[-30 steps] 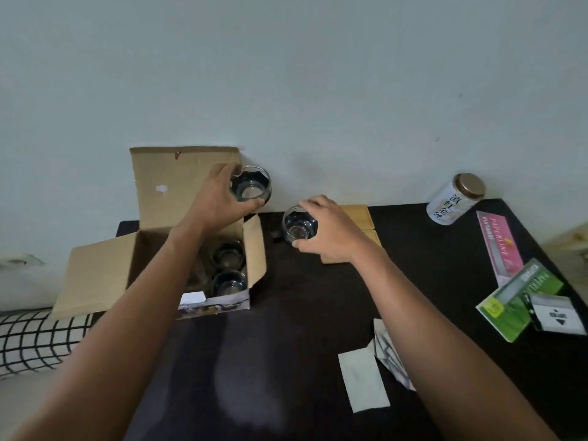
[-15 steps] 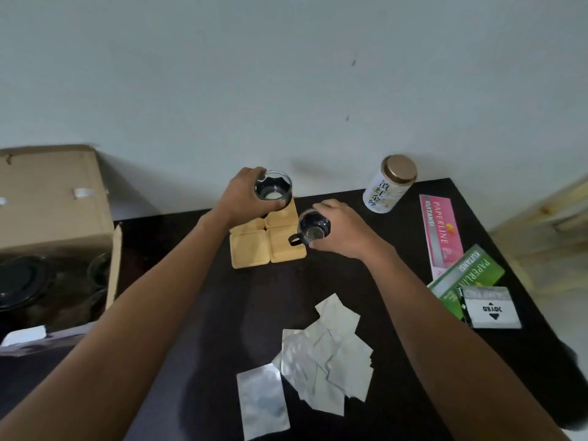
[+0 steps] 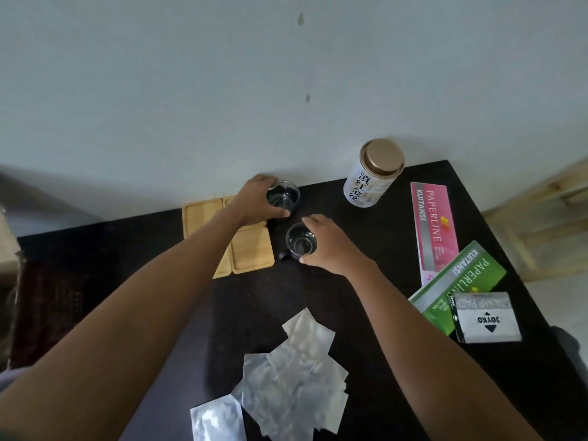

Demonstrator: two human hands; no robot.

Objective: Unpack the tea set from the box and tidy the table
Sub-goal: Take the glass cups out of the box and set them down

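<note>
My left hand (image 3: 254, 202) grips a clear glass cup (image 3: 284, 196) near the back edge of the black table (image 3: 366, 259), just right of several square wooden coasters (image 3: 252, 252). My right hand (image 3: 327, 245) holds a second glass cup (image 3: 300, 241) with a dark handle, low on the table right of the coasters. My left forearm covers part of the coasters. The cardboard box is only a sliver at the far left edge (image 3: 6, 243).
A white tea tin (image 3: 370, 176) with a gold lid stands at the back right. Pink (image 3: 433, 227) and green (image 3: 461, 281) receipt books and a stamp pad box (image 3: 485, 316) lie at the right. Several silver foil sachets (image 3: 292, 386) are piled in front.
Both hands carried the cups from the box at the left to the right, past the coasters. The view swung right, and the box slid almost out of sight.
</note>
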